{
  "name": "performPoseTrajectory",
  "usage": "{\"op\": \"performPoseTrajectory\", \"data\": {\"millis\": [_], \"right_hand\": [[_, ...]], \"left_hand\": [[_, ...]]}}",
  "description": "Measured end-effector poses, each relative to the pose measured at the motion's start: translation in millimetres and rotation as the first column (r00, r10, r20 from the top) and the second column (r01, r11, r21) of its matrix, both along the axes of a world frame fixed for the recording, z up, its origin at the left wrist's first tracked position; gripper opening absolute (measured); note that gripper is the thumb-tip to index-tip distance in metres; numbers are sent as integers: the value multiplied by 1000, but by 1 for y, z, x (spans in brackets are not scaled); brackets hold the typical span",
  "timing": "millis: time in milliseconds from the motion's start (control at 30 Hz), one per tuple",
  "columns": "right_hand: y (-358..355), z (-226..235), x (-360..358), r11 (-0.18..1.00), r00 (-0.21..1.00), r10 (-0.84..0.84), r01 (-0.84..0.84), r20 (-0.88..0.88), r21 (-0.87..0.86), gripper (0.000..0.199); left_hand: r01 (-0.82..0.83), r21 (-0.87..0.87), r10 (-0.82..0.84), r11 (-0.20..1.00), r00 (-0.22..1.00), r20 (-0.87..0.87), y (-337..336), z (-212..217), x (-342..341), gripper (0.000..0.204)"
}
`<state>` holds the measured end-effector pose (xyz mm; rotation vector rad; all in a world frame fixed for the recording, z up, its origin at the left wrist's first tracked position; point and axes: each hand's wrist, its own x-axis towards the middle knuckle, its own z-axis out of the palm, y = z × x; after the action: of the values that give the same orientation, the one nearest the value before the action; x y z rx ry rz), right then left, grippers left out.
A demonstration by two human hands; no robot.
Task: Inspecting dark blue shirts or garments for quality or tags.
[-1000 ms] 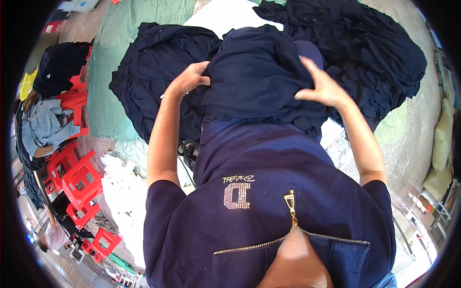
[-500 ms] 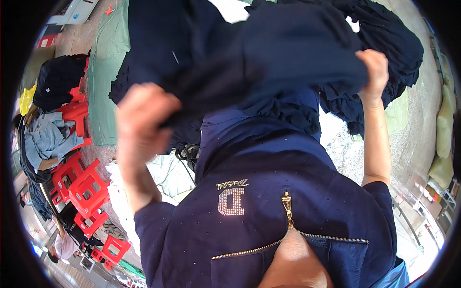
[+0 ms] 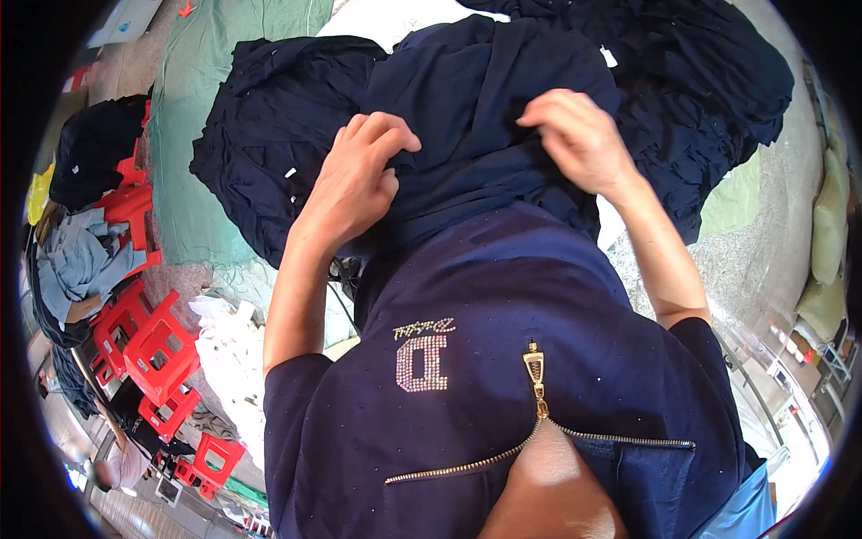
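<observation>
A dark navy garment (image 3: 480,90) lies across my lap, its cloth in loose folds. Over its left side is my left hand (image 3: 359,171), fingers bent, with a gap between thumb and forefinger and no cloth in it. My right hand (image 3: 579,139) hovers over the garment's right side, slightly blurred, fingers loosely curved and holding nothing. Heaps of similar dark clothing flank it: one pile (image 3: 269,135) to the left with small white tags, and a larger pile (image 3: 700,81) to the right. Where one garment ends and another begins is hard to make out.
Red plastic stools (image 3: 162,355) stand at the left, some bearing dark clothes (image 3: 94,153) and a grey-blue garment (image 3: 81,256). A green sheet (image 3: 193,198) covers the floor beyond my left arm. White cloth (image 3: 229,359) lies beside the stools. Pale sacks (image 3: 826,225) line the right edge.
The garment, held raised and stretched between both hands before, has come down onto my lap. Both hands have let go of it and moved inward, closer together.
</observation>
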<state>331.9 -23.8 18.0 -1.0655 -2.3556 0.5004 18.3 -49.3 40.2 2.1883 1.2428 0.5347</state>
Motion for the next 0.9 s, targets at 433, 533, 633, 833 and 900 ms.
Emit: {"op": "performPoseTrajectory", "data": {"millis": [433, 533, 633, 833, 900], "right_hand": [[-26, -18, -84, 840, 857, 490, -513, -160, -177, 16], [-26, -17, -95, 895, 913, 393, -407, -109, -183, 14], [-22, -19, -109, 966, 961, 220, -238, -169, -97, 13], [-4, -25, -136, 992, 988, 71, -55, -140, 118, 28], [0, -31, -137, 985, 996, 86, -85, 0, 149, 18]], "left_hand": [[-295, 76, 297, 952, 955, -16, -6, -40, -44, 29], [-234, -35, 232, 972, 971, -50, -9, -33, -35, 44], [-140, -111, 140, 984, 990, -8, -7, -35, -41, 40], [-245, -104, 254, 964, 962, 95, -5, -28, -37, 27], [-249, -39, 249, 968, 968, 17, 0, -27, -40, 23]]}}
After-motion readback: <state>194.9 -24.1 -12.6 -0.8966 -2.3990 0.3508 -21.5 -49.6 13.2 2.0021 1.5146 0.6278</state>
